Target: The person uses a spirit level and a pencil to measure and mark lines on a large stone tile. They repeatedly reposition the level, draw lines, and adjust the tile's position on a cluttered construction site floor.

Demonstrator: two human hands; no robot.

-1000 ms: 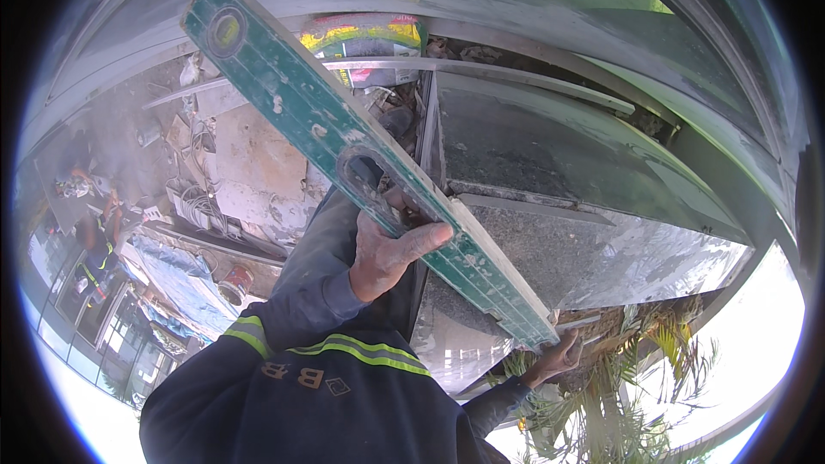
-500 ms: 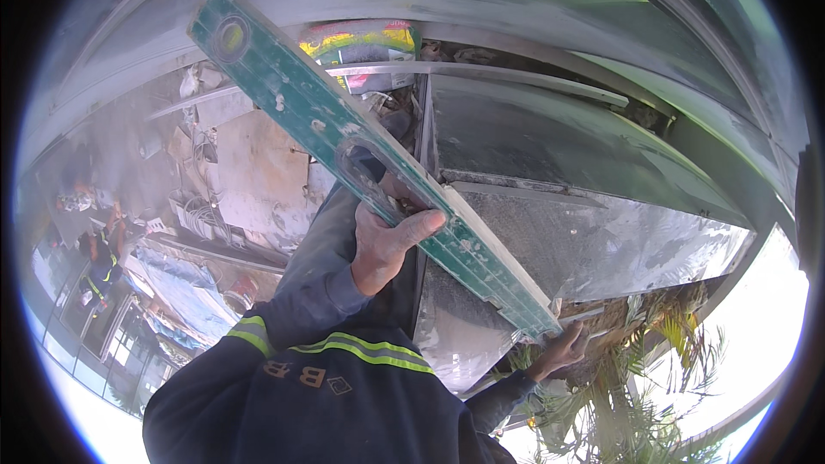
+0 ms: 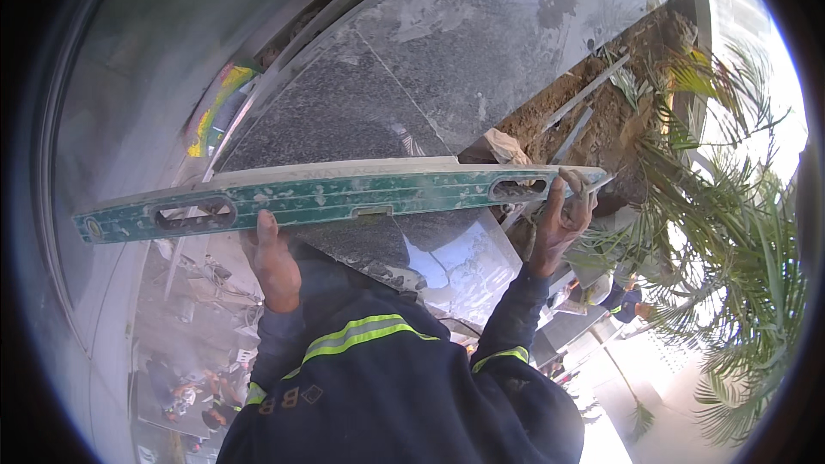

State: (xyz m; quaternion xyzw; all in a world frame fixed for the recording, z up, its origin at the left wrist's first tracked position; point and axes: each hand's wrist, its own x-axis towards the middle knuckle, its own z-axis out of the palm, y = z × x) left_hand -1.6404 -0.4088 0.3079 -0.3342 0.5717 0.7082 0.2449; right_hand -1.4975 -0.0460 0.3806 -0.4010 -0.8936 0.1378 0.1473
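A green spirit level (image 3: 331,197), whitened with dust and smears, is held crosswise in front of the wearer's chest, its left end slightly the nearer. It spans the space above grey stone slabs (image 3: 344,90), which show both beyond and on the near side of it.

The left hand (image 3: 275,265) is at the level's near edge, just right of its left cut-out. The thumb lies against the face; the remaining fingers are largely hidden, so whether the grip is closed cannot be told. The right hand (image 3: 563,225) is at the right end, beside the other cut-out, with bent digits pinching the level.

Beyond the level's right end is brown soil (image 3: 550,112) with pale strips (image 3: 589,93) lying over it. Palm fronds (image 3: 739,245) stand to the right of that end. A yellow-and-green bag (image 3: 215,116) sits beyond the left part. On the near side is the wearer's dark jacket (image 3: 378,404) with reflective bands. A co-worker (image 3: 614,296), partly hidden, shows on the near side of the right end.
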